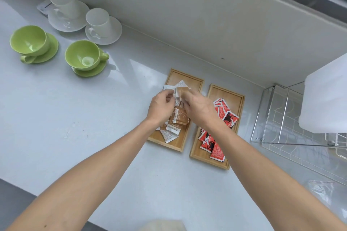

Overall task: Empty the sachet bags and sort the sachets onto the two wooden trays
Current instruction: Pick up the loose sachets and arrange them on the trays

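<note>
Hands (161, 108) (197, 108) pinch what look like brown-and-white sachets (181, 91) above the left tray (185, 77); red sachets (223, 108) fill the right tray (237, 99).

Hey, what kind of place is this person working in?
Probably a kitchen or pantry counter set up for hot drinks. Green cups on saucers and white cups on saucers stand on the pale countertop, a chrome wire dish rack sits at the right, and two wooden trays hold drink sachets.

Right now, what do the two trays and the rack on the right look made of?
Trays: wood, light tan with visible grain and a matte finish, possibly bamboo. Rack: thin metal wire, shiny and chrome-like, with bright reflections on its bars.
</note>
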